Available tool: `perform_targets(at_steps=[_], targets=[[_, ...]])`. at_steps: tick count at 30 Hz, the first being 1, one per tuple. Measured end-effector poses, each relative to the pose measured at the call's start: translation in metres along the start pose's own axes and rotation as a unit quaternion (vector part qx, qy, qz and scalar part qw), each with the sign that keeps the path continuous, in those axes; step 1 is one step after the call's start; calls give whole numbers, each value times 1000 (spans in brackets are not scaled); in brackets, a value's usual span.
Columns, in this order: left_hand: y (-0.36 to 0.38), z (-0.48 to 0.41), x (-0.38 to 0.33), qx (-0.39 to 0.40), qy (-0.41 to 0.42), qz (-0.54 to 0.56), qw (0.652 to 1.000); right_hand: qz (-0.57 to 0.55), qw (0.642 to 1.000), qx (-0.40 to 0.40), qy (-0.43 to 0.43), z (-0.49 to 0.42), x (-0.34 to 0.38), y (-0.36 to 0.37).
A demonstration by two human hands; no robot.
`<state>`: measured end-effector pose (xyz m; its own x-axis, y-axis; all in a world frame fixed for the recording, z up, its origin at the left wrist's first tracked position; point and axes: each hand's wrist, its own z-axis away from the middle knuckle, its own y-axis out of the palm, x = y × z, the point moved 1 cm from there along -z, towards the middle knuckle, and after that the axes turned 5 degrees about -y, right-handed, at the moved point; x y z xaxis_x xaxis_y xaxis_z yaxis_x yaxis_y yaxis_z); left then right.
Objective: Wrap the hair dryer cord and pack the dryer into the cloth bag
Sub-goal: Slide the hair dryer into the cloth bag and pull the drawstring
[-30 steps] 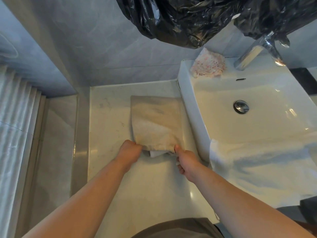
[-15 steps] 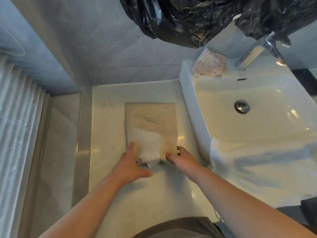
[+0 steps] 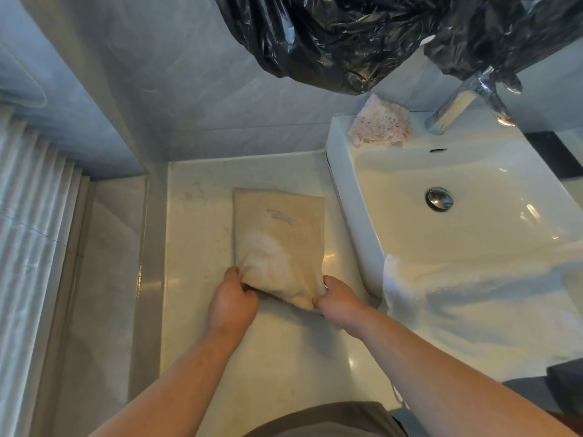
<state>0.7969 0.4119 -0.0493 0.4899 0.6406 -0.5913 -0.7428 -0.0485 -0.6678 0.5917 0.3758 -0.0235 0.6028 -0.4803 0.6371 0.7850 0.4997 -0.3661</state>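
Gripping the cloth bag point(image 3: 279, 234) at its near end from both sides: left hand point(image 3: 232, 305) curled round the left corner, knuckles up, right hand point(image 3: 339, 302) pinching the right corner. Reaching forward with both forearms, wrists low over the counter point(image 3: 195, 279). Lying flat there just beside the sink point(image 3: 353, 216), near end bulging between the hands.

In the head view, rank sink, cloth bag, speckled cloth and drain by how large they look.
1. sink
2. cloth bag
3. speckled cloth
4. drain
The speckled cloth lies farther from the camera than the bag, so their true sizes may be closer than they look.
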Motion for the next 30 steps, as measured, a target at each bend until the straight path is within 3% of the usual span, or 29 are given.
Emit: perform_targets(at_steps=[3,9,12,15,20,24,30], targets=[[-9,-10,8,-27,-31,-32,999,6,1000,-7,12,-2,-1,-5],[-24,-16,14,79,-44,-113,989,-24,999,-16,37,-1,1,-10],[-27,-18,15,164,-127,32,978,-121,991,12,57,-5,-3,-9],[-28,-19,10,203,-218,253,921,-230,970,25,73,-16,0,-8],[-11,-16,-11,253,-193,268,909,-224,969,-4,102,-32,12,2],[6,-16,-13,216,-246,313,891,-217,972,-18,87,-30,19,1],[11,-24,-6,180,-258,334,889,-238,965,0,114,-39,20,-4]])
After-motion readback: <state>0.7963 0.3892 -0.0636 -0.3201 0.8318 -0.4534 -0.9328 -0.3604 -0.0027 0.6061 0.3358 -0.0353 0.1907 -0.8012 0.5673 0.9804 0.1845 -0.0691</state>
